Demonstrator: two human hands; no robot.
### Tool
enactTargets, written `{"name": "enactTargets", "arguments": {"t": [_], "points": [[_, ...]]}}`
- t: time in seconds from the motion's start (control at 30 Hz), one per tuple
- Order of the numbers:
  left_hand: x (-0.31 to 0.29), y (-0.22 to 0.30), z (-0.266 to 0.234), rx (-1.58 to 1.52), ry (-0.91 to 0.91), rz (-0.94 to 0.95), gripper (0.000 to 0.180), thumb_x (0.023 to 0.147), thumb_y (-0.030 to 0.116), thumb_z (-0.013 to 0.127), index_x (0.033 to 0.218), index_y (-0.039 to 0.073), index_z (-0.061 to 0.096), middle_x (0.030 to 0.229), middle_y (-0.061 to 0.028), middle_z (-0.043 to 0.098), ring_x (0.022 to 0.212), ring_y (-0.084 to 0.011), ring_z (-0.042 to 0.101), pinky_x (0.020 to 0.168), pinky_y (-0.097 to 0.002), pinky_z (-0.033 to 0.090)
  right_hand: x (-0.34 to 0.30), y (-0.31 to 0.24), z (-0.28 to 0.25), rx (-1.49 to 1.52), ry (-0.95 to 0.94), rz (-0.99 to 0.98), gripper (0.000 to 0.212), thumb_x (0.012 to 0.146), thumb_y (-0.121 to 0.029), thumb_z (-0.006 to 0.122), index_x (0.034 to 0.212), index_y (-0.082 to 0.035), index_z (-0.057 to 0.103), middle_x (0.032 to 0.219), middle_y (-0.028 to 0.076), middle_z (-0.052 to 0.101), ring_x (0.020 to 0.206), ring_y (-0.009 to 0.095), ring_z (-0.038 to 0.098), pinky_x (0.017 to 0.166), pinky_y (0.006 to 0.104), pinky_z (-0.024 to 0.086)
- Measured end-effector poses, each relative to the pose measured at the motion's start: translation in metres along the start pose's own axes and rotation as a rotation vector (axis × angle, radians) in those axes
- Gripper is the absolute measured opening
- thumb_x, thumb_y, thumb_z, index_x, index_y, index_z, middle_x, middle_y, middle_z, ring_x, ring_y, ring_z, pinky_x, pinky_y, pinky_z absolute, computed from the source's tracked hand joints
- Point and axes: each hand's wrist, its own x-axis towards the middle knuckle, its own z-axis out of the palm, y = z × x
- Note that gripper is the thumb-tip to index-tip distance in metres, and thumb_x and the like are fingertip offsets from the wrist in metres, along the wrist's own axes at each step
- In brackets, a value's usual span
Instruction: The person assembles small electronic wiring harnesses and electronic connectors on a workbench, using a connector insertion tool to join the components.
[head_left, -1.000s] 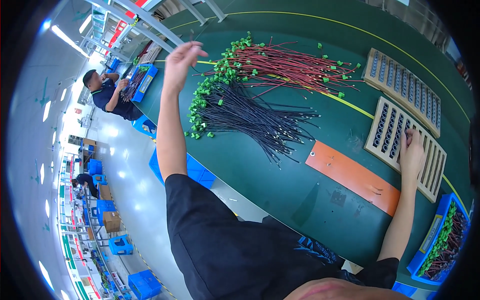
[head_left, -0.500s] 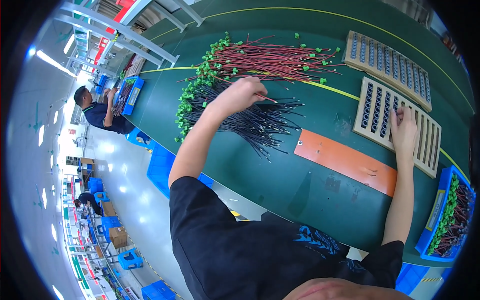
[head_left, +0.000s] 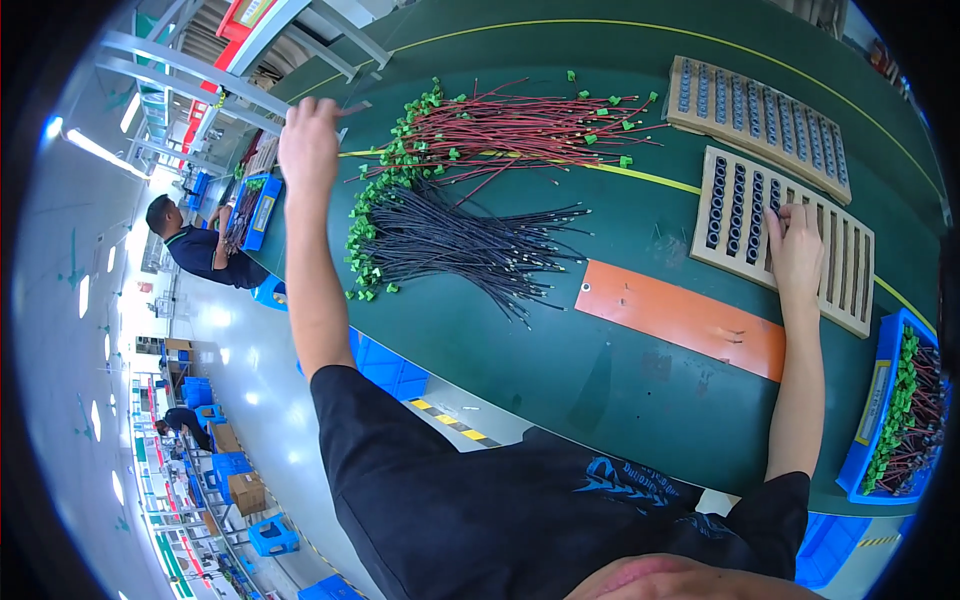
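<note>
My left hand (head_left: 310, 140) is raised over the far left end of the green table (head_left: 560, 390), fingers curled, with a thin wire end poking out toward the right. Below and right of it lies a fan of black wires (head_left: 470, 240) with green connectors, and beyond that a bundle of red wires (head_left: 520, 125). My right hand (head_left: 797, 245) rests flat, fingers apart, on a slotted wooden tray (head_left: 850, 275) that holds dark round parts.
A second slotted tray (head_left: 760, 110) lies farther back. An orange mat (head_left: 680, 320) sits in front of the trays. A blue bin (head_left: 872, 400) of wires stands at the right edge. Another person (head_left: 200, 250) works at a bench to the left.
My left hand has left the black wire pile and swung up to the far left. My right hand has stayed on the wooden tray.
</note>
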Motion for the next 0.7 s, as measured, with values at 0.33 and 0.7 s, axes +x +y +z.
{"name": "enactTargets", "arguments": {"t": [0.33, 0.7], "points": [[0.042, -0.084, 0.001, -1.793, 0.279, -0.716, 0.017, 0.097, 0.009, 0.071, 0.108, -0.004, 0.069, 0.105, -0.0127, 0.071, 0.095, -0.0196, 0.07, 0.083, -0.0296, 0.06, 0.001, 0.001, 0.005, 0.159, 0.018, -0.004, 0.026, 0.096, -0.025, 0.071, 0.098, 0.0, 0.065, 0.096, 0.017, 0.064, 0.077, 0.036, 0.067, 0.066, 0.0458, 0.054], [0.006, 0.255, -0.086, -1.538, -0.12, 0.148, 0.026, 0.106, 0.021, 0.052, 0.114, 0.002, 0.069, 0.111, -0.0125, 0.071, 0.097, -0.0237, 0.066, 0.087, -0.0356, 0.052, -0.02, -0.027, -0.03, 0.967, 0.057, 0.23, 0.031, 0.109, -0.014, 0.048, 0.136, -0.001, 0.056, 0.11, 0.007, 0.068, 0.08, 0.008, 0.061, 0.073, 0.0235, 0.053]]}}
